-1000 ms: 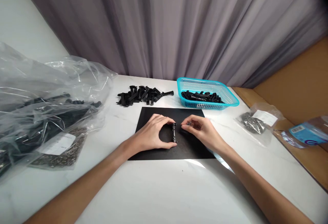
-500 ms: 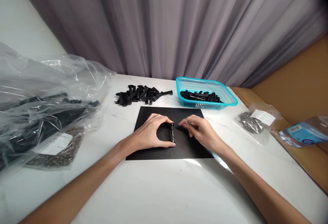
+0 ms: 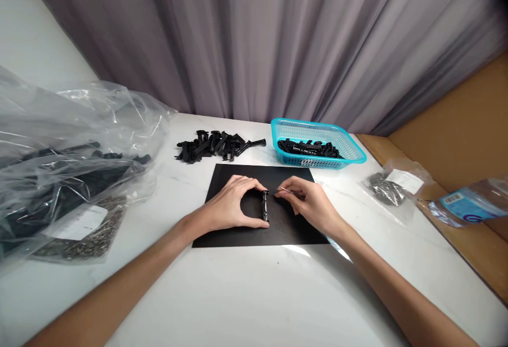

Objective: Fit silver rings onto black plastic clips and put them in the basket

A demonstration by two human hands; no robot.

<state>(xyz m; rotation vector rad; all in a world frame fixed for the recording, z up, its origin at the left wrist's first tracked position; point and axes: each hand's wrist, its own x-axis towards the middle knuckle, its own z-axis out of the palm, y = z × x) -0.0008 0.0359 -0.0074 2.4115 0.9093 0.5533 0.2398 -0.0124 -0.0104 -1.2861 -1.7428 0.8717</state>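
My left hand (image 3: pixel 232 207) pinches a short black plastic part (image 3: pixel 264 208) between thumb and forefinger, standing it on the black mat (image 3: pixel 238 236). My right hand (image 3: pixel 311 204) is closed in a pinch on a thin metal pin (image 3: pixel 286 191), whose tip points left toward the top of the part, a small gap away. Both hands rest over the middle of the mat.
A heap of black plastic parts (image 3: pixel 216 146) lies behind the mat. A turquoise basket (image 3: pixel 353 154) holds more of them. Large clear bags (image 3: pixel 71 151) fill the left side. A small bag of metal pieces (image 3: pixel 387 188) and a cardboard box (image 3: pixel 468 140) stand at the right.
My right hand has drawn closer to the black part, and the metal pin now points at its top end. My left hand keeps the same hold.
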